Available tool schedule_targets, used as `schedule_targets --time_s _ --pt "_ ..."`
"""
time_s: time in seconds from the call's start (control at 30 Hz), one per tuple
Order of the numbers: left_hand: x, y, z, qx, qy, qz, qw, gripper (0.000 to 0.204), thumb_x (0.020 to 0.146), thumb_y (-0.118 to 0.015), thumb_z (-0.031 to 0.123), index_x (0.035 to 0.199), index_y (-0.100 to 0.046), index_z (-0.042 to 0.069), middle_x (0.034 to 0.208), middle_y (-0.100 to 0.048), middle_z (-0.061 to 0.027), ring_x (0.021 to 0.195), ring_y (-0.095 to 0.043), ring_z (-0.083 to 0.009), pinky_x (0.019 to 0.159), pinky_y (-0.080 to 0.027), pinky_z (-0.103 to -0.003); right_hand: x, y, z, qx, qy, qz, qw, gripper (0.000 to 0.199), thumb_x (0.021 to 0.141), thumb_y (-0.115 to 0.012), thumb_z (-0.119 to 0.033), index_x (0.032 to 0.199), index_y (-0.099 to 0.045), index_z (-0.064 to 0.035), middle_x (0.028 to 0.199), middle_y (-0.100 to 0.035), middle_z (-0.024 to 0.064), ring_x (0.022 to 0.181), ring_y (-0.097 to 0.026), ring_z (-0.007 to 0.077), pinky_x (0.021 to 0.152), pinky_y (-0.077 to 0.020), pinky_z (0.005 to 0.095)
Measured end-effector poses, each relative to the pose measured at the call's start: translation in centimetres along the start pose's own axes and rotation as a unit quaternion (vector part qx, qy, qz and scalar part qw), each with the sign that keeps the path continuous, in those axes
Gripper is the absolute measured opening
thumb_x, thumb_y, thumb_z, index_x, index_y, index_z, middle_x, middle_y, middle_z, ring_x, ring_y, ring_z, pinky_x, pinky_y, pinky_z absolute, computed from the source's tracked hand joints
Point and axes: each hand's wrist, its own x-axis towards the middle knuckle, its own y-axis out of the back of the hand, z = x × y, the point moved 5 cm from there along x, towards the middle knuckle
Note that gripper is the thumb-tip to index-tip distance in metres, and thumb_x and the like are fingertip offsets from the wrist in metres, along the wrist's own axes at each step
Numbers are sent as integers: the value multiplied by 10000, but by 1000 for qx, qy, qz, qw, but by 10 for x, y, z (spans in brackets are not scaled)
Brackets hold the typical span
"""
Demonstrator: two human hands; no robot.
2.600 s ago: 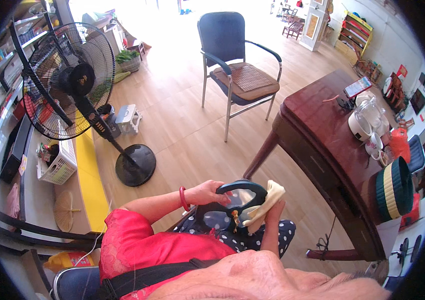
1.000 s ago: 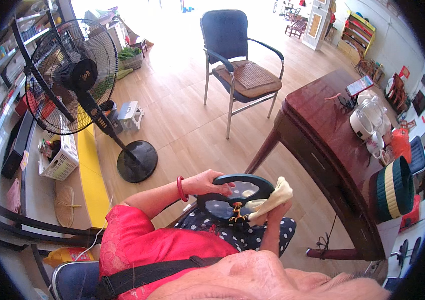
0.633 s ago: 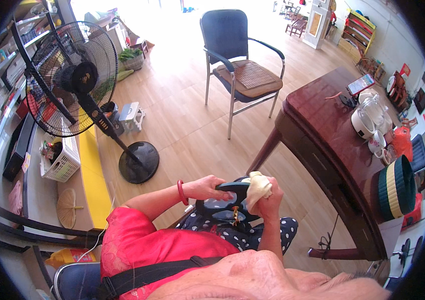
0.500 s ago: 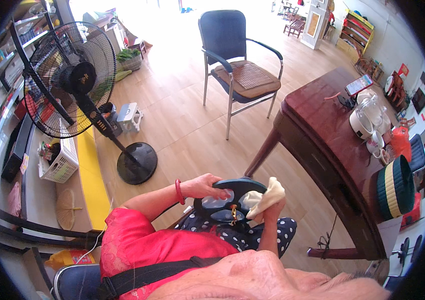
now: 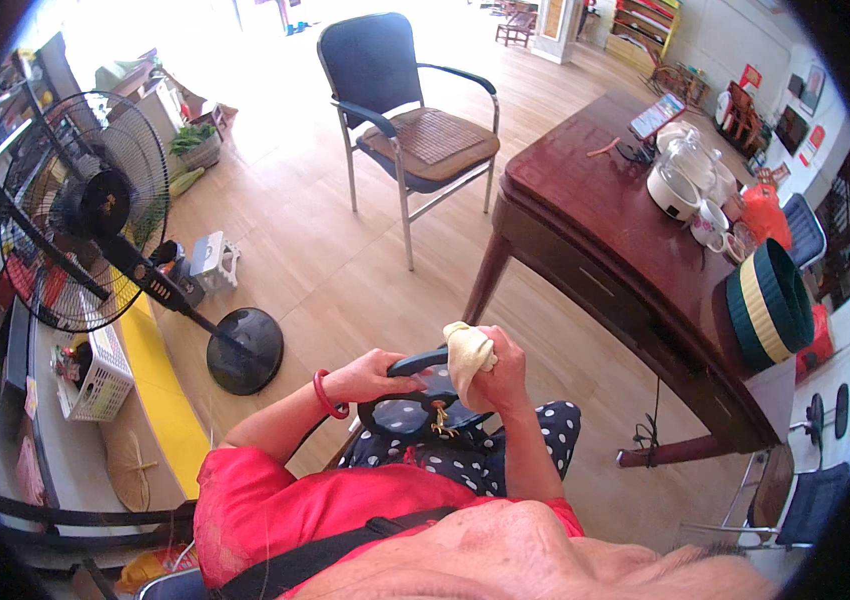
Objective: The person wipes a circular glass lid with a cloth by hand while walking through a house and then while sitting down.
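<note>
Over my lap I hold a dark round frame (image 5: 423, 357) with clear, see-through sections and a gold ornament (image 5: 441, 416) hanging at its middle. My left hand (image 5: 373, 377), with a red bangle on the wrist, grips the frame's left rim, thumb on top. A cream cloth (image 5: 466, 356) is bunched in my right hand (image 5: 507, 368), closed around it. That cloth lies over the frame's right edge and hides part of it. Below the frame is my dark polka-dot clothing (image 5: 557, 437).
A standing fan (image 5: 100, 205) is at the left, beside shelves and a white basket (image 5: 103, 378). Ahead stands an armchair (image 5: 370, 65). At the right, a dark red table (image 5: 585, 170) carries a phone (image 5: 658, 117), a glass-lidded pot (image 5: 673, 190), cups and a green-and-cream round container (image 5: 757, 305).
My right hand has moved up and left with the cloth, its back now turned more toward me. The frame has tilted. The whole view has swung, so the room's furniture sits further left.
</note>
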Motion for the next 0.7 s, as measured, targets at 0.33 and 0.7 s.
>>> schedule_targets --time_s 0.33,0.7 --pt "9 14 -9 -67 29 29 997 366 879 -610 121 1197 -545 -50 1039 -672 -119 972 -609 -135 901 -463 -266 -107 -21 102 -9 -132 107 985 621 777 -696 -216 1285 -404 -9 1148 -517 150 1073 -521 300 961 -410 384" --pt "10 11 -15 9 30 36 999 350 866 -614 98 1186 -560 -32 1021 -668 -86 943 -606 -125 873 -470 -263 3 -38 5 -122 202 -10 972 469 688 -688 -159 1130 -574 -52 1157 -543 164 1129 -506 353 976 -399 456"
